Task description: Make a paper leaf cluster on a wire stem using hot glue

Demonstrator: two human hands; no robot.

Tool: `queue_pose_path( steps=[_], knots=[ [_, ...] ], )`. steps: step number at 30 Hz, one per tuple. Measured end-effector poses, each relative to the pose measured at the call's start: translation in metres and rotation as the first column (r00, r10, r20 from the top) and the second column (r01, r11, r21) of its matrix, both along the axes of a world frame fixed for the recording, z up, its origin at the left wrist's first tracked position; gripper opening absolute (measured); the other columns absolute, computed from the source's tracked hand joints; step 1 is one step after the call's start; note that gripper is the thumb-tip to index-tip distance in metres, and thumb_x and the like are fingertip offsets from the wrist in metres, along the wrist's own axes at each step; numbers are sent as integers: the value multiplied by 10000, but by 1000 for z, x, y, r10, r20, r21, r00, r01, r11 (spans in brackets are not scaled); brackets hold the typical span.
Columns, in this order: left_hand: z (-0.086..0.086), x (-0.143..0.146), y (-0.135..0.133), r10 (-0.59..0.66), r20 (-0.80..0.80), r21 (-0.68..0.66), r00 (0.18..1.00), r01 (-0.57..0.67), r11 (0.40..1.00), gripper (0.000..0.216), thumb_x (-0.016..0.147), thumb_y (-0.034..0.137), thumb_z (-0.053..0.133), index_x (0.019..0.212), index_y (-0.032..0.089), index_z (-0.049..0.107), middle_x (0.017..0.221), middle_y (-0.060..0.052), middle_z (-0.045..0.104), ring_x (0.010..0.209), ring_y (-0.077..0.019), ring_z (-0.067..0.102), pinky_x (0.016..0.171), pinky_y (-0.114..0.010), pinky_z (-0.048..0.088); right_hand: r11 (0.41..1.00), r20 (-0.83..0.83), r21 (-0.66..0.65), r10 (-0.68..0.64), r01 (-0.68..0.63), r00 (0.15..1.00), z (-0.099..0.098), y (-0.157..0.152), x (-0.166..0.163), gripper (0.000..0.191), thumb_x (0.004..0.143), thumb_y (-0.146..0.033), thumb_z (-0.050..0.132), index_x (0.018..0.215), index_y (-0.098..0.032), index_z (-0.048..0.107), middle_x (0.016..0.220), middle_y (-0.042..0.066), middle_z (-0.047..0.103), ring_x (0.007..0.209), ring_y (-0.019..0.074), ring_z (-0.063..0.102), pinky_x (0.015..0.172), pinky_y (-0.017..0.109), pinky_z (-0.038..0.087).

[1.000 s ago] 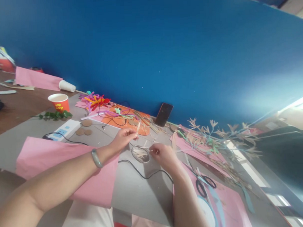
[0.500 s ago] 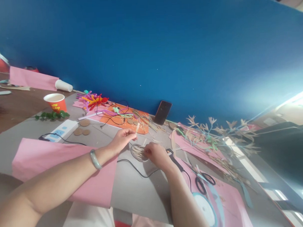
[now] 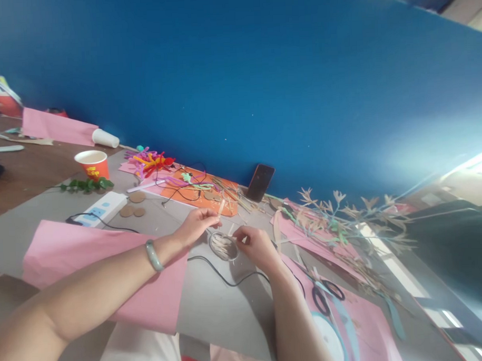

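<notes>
My left hand (image 3: 201, 225), a bangle on its wrist, pinches a narrow pale strip (image 3: 221, 207) that stands up from the fingertips. Right of it, my right hand (image 3: 257, 246) is closed in a pinch at the edge of a small round dish (image 3: 236, 254). A small pale piece seems to show at its fingertips, over the rim. Several pale slivers (image 3: 222, 245) lie in the dish. A dark cable (image 3: 218, 274) curves across the grey tabletop in front of the dish.
Pink paper (image 3: 109, 264) lies under my left forearm. Scissors (image 3: 322, 299) and a ribbon roll (image 3: 327, 335) lie at right, near dried leafy stems (image 3: 337, 219). A phone (image 3: 260, 182) leans on the blue wall. A paper cup (image 3: 94, 164) and power strip (image 3: 103, 208) stand left.
My right hand has drawn back from over the dish to its right edge, so more of the slivers show. My left hand still holds the pale strip. The view has shifted slightly.
</notes>
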State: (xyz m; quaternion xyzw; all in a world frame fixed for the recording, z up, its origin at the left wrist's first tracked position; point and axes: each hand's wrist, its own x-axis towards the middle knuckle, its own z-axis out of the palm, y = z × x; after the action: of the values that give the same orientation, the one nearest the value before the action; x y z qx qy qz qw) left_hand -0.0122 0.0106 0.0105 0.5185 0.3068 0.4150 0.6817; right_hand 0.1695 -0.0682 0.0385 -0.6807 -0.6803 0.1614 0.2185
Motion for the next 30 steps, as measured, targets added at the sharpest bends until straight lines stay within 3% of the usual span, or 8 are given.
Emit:
queue_pose_path(
  steps=[4, 7, 10, 15, 18, 22, 27, 30],
  knots=[
    [-2, 1, 0, -3, -7, -6, 1000, 3, 1000, 128, 714, 268, 686, 735, 145, 657, 716, -49, 692, 718, -163, 621, 758, -299, 449, 997, -83, 56, -52, 57, 995, 1, -1, 1, 146, 685, -129, 590, 685, -218, 706, 686, 7, 702, 585, 152, 568, 590, 260, 414],
    [-1, 1, -1, -42, 17, 8, 999, 42, 999, 130, 712, 269, 690, 722, 145, 654, 709, -46, 686, 709, -157, 616, 751, -291, 451, 974, -305, 131, -136, 183, 943, 3, -1, -2, 76, 707, -252, 645, 679, -206, 699, 637, 8, 670, 552, 151, 547, 546, 261, 405],
    [2, 1, -4, -81, 45, 12, 996, 80, 997, 154, 700, 288, 707, 712, 144, 653, 706, -46, 682, 697, -156, 615, 726, -282, 459, 956, -547, 103, -176, 274, 819, 3, 0, -10, 167, 693, -353, 705, 687, -186, 687, 581, -6, 628, 506, 129, 509, 500, 245, 375],
    [6, 0, -8, -113, 35, 48, 993, 111, 993, 182, 710, 311, 722, 722, 139, 662, 715, -48, 675, 689, -150, 607, 693, -263, 453, 972, -818, -25, -154, 233, 554, 0, 1, -21, 251, 671, -391, 748, 674, -172, 626, 429, -81, 454, 390, 69, 355, 408, 204, 250],
    [4, 0, -9, -130, 41, 81, 991, 127, 989, 188, 732, 319, 717, 765, 139, 670, 739, -46, 675, 697, -145, 599, 701, -261, 443, 980, -867, -47, -138, 195, 479, -1, 2, -24, 264, 673, -392, 749, 664, -166, 612, 494, -55, 542, 393, 59, 385, 404, 196, 262],
    [3, 1, -10, -119, 48, 98, 992, 113, 989, 209, 721, 337, 737, 768, 144, 670, 735, -35, 667, 695, -145, 591, 691, -259, 436, 977, -878, -52, -144, 209, 457, 1, 1, -26, 266, 687, -398, 742, 672, -167, 611, 625, -13, 651, 389, 53, 420, 396, 196, 280],
    [5, 1, -11, -121, 55, 100, 991, 115, 988, 231, 699, 347, 756, 758, 141, 670, 714, -23, 649, 671, -132, 574, 666, -244, 431, 964, -891, -4, -125, 268, 436, 2, 2, -26, 277, 647, -403, 767, 647, -178, 604, 606, -24, 632, 395, 57, 414, 399, 203, 302],
    [4, 2, -11, -142, 58, 97, 988, 136, 986, 243, 702, 358, 754, 739, 136, 663, 656, -6, 622, 570, -97, 523, 584, -224, 409, 954, -892, 29, -110, 298, 439, 0, 3, -26, 267, 638, -389, 776, 636, -182, 609, 499, -58, 541, 398, 62, 392, 409, 205, 290]
  ],
)
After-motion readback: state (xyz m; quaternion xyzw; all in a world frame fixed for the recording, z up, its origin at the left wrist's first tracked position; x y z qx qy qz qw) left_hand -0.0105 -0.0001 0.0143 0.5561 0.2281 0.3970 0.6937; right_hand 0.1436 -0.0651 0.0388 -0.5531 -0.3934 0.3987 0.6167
